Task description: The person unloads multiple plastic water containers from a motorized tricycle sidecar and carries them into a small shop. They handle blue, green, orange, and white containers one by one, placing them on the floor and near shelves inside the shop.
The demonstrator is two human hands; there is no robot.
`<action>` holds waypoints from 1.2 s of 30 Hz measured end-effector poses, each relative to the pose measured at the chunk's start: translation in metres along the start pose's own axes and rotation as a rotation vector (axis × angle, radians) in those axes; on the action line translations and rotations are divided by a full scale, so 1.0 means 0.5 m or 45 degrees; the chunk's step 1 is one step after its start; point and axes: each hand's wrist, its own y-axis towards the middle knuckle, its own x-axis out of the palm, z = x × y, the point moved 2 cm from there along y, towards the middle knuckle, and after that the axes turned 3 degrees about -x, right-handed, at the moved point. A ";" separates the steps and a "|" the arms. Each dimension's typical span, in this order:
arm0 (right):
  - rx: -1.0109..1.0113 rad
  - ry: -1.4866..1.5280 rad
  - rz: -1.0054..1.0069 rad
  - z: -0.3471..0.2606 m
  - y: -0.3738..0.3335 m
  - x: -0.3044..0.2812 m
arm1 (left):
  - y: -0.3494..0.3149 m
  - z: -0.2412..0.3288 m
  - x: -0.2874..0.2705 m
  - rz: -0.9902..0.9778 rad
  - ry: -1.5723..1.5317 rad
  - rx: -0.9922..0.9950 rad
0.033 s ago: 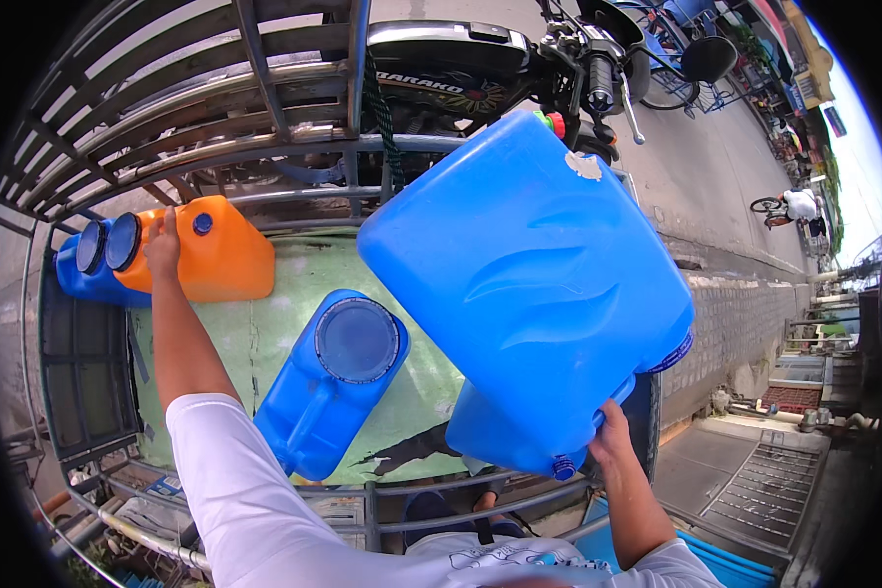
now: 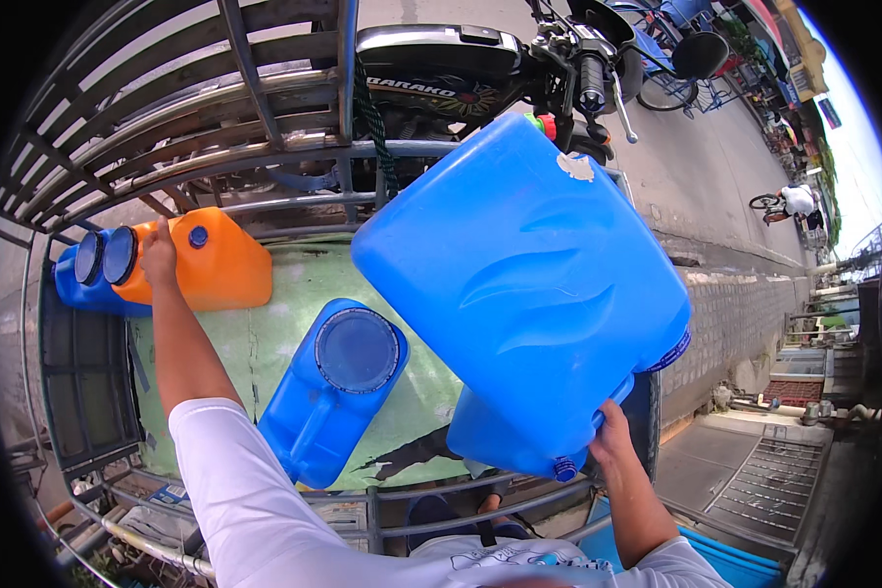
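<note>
At the far left of the cart bed, my left hand (image 2: 159, 257) is closed round the top of an orange water jug (image 2: 235, 265), which has a dark wide lid and a small blue cap. A blue jug (image 2: 72, 282) with a similar lid stands beyond it. My right hand (image 2: 612, 433) grips the handle of a large blue water jug (image 2: 529, 265), tilted over the bed's right side. Partly hidden beneath that one is another blue shape (image 2: 485, 436), apparently a jug. Between my arms stands a blue jug (image 2: 314, 416) with a wide round lid, untouched.
The green cart bed (image 2: 225, 353) has a metal rail (image 2: 431, 510) along its near side. Slatted bars (image 2: 167, 98) rise at the far left. A black motorcycle (image 2: 441, 73) adjoins the far side. On the road at right, a person (image 2: 800, 200) is beside a bicycle.
The view has shifted very slightly. Both hands keep their holds on the orange and the large blue jug.
</note>
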 end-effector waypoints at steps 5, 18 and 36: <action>0.004 0.063 0.029 -0.008 0.005 -0.005 | -0.092 -0.072 -0.015 0.421 -0.258 -0.392; -0.055 0.137 -0.114 -0.002 -0.021 -0.031 | -0.391 -0.385 -0.024 -0.399 -1.786 -1.191; -0.055 0.226 -0.191 0.013 -0.020 -0.024 | -0.612 -0.062 -0.714 -0.315 -1.547 0.228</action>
